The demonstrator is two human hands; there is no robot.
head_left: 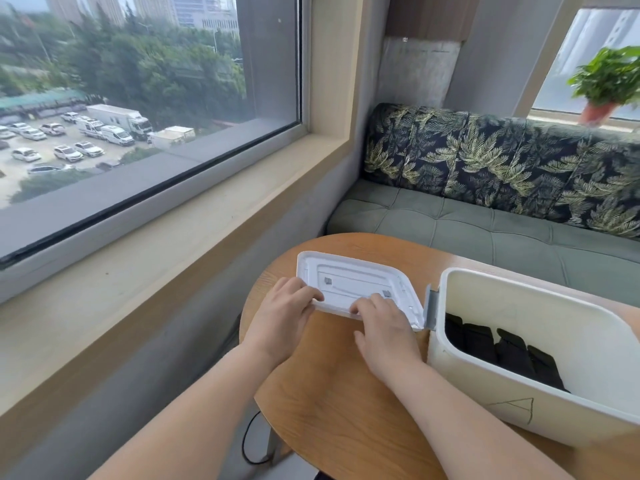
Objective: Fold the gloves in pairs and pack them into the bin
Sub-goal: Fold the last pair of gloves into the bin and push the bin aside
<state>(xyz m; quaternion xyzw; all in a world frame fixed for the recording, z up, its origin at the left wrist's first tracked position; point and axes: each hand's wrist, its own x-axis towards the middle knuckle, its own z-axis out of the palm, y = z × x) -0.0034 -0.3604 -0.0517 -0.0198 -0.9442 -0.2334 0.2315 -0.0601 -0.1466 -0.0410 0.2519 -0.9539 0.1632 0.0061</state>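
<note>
Gloves (512, 351) in bin (485, 393), right of left hand (280, 317) and right hand (384, 334) — both tight around lid (360, 278)

lid (360, 282) on table (329, 410) left of bin (571, 341), gloves (512, 351) inside bin, sofa (485, 223) behind table, window (121, 81) at left

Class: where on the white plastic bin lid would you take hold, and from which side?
Take the white plastic lid by its near long edge, coming from the near side. It lies underside up on the table, so the raised rim gives the fingers a lip to curl over.
</note>
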